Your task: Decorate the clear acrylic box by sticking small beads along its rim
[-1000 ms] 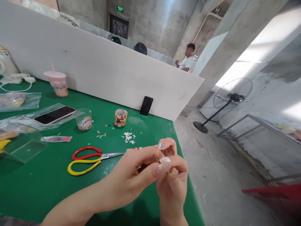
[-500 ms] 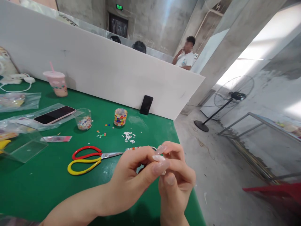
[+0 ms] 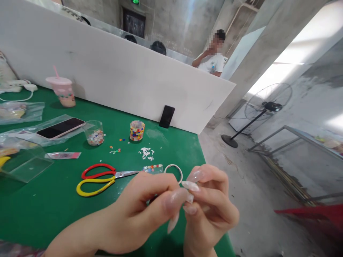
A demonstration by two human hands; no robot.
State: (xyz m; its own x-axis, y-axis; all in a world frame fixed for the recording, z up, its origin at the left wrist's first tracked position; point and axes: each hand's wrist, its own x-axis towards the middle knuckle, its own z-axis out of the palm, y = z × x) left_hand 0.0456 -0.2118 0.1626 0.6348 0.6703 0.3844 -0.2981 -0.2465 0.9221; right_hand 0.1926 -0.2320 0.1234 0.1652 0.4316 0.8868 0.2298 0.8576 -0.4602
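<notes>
My left hand [image 3: 150,210] and my right hand [image 3: 210,203] meet over the front edge of the green table, both closed in a pinch. Between their fingertips shows a small white piece [image 3: 190,198]; its exact kind is too small to make out. Just behind the fingers lie a white ring [image 3: 173,165] and a clear strip with coloured bits [image 3: 152,168], partly covered by my left hand. Red-and-yellow-handled scissors [image 3: 98,180] rest open to the left, their blade tips close to my left hand. Farther back are scattered white bits [image 3: 146,153].
A roll of colourful tape [image 3: 137,131] and a clear cup of bits [image 3: 95,137] stand behind the scissors. A phone [image 3: 61,128], a pink cup [image 3: 63,91] and a clear box [image 3: 29,164] are on the left. A black phone [image 3: 167,116] leans on the white partition [image 3: 120,78].
My right hand has shifted right, and the fingertips have drawn slightly apart, showing the white piece. The ring and strip behind are now more visible.
</notes>
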